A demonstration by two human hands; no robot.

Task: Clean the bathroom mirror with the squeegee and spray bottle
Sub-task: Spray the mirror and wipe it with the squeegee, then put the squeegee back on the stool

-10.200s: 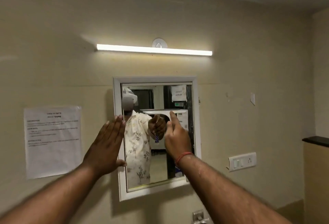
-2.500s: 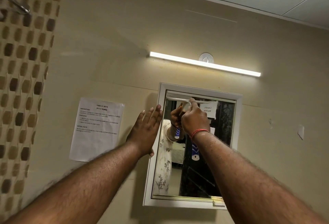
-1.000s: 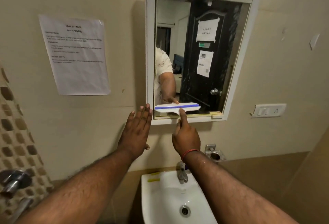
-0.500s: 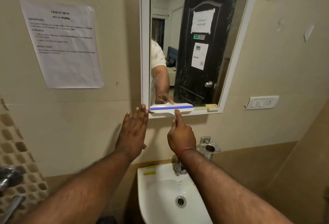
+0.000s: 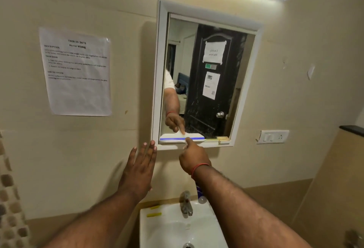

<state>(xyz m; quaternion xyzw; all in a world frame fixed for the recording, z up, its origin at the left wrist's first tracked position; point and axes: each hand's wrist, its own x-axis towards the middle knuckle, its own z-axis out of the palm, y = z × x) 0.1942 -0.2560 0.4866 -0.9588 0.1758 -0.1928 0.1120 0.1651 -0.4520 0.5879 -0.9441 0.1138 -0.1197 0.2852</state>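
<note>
The white-framed mirror (image 5: 245, 66) hangs on the beige wall above the basin. A white squeegee (image 5: 173, 139) with a blue blade strip lies flat along the mirror's bottom left edge. My right hand (image 5: 194, 156) is shut on its handle, forefinger stretched up onto the blade head; the blue and white handle end shows below my wrist. My left hand (image 5: 138, 171) is spread flat on the wall just left of the frame's lower corner. No spray bottle is in view.
A white basin (image 5: 157, 226) with a chrome tap (image 5: 186, 204) sits directly below. A printed sheet (image 5: 76, 72) is taped to the wall at left. A switch plate (image 5: 272, 136) is right of the mirror, and a dark ledge (image 5: 351, 129) at far right.
The squeegee has come down from the top of the mirror to its bottom edge, and in the last half second settled onto the frame's lower lip. My left hand slid down the wall with it.
</note>
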